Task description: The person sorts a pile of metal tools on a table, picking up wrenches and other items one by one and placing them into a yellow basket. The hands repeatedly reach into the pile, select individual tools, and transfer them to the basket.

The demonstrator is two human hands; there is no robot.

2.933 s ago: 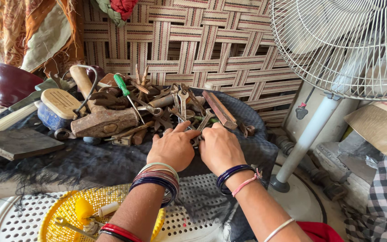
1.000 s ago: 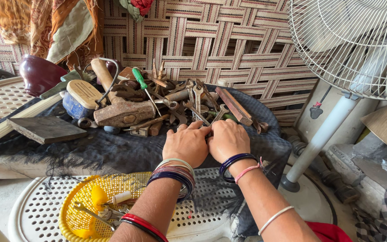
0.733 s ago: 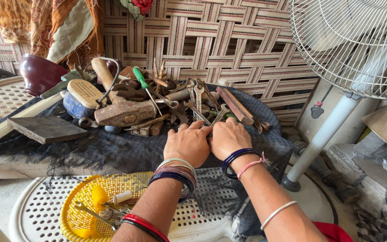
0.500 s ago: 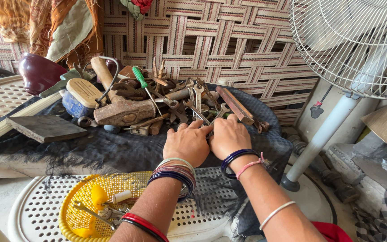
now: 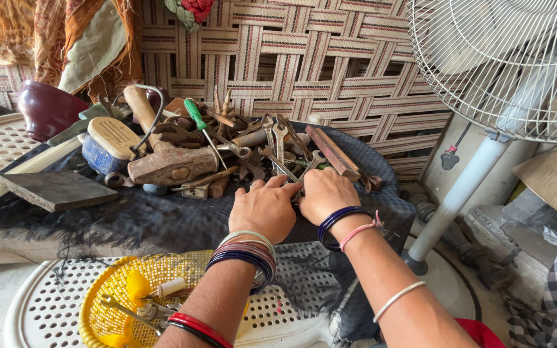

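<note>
A woven strap wall point(image 5: 304, 58) is rising beyond the fingers, a white pedestal fan point(image 5: 504, 64) standing off to their right. The dark cloth point(image 5: 162, 222) is covering the worktop under both hands. Left hand point(image 5: 264, 209) and right hand point(image 5: 325, 193) are lying side by side, fingers point(image 5: 289, 189) curled down over a spanner point(image 5: 307, 164); grip unclear. Just beyond them the rusty tool heap point(image 5: 253, 145) is crowding in, hammer point(image 5: 162, 154) leftward, yellow basket point(image 5: 114, 303) lying nearer the wrists.
</note>
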